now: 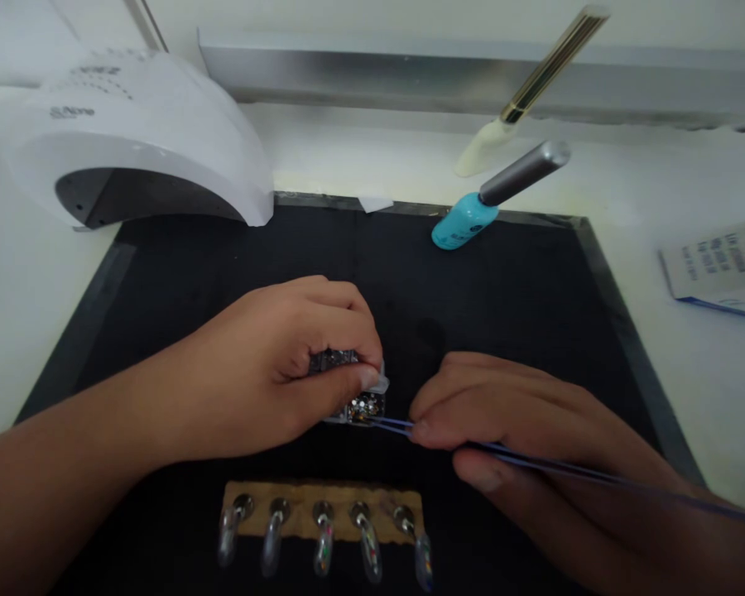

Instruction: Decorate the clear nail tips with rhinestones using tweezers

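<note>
My left hand (310, 356) rests over a small clear case (366, 406) of shiny rhinestones, its thumb and index finger pinched on the case's lid. Part of the case is hidden under the fingers. From the right, my right hand (502, 414) holds thin bluish tweezers (391, 425), whose tips reach into the front compartment among the stones. Nearer to me lies a brown strip (298, 505) with several clear nail tips on round metal stands; some tips carry small coloured pieces.
A white nail lamp (161, 124) stands at the back left of the black mat (472, 306). Behind my hands are a turquoise bottle (465, 221) and a cream bottle (485, 147) with a gold cap. A printed box (720, 265) is at the right edge.
</note>
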### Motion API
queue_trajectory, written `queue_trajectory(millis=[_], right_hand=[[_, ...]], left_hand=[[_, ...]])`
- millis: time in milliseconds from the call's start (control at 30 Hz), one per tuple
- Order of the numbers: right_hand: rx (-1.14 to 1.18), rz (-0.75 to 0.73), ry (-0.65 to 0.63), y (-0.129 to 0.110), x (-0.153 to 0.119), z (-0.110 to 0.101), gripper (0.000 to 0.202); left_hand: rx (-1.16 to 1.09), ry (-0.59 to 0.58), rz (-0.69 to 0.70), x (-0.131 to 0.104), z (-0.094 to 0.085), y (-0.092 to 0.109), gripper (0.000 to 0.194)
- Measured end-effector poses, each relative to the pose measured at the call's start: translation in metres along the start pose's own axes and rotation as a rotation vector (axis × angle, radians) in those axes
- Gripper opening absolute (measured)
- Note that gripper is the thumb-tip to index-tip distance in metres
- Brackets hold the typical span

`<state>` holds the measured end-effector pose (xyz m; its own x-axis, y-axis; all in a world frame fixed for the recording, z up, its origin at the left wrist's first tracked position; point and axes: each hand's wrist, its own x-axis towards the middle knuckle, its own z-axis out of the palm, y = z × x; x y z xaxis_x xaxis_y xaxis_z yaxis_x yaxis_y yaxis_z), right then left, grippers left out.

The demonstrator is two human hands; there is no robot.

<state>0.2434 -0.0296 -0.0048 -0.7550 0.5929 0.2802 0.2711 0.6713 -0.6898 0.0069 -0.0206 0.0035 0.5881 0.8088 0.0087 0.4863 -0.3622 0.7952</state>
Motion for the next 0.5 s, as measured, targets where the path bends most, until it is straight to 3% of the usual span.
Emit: queue_trajectory(millis=[200, 367, 500], right_hand=[[-0.053, -0.073, 0.016, 0.0002, -0.0015, -0.0032, 0.022], [-0.109, -0.240, -0.053, -0.0009, -0.0011, -0.0062, 0.021], [-0.182, -0.291, -0.091, -0.0022, 0.0014, -0.0065, 0.024]], left_hand=[[-0.003, 0.001, 0.003, 0.0014, -0.0003, -0.0001, 0.014], [-0.018, 0.010, 0.002, 0.0016, -0.0007, 0.0010, 0.014], [-0.020, 0.007, 0.016, 0.0007, -0.0014, 0.0012, 0.014]])
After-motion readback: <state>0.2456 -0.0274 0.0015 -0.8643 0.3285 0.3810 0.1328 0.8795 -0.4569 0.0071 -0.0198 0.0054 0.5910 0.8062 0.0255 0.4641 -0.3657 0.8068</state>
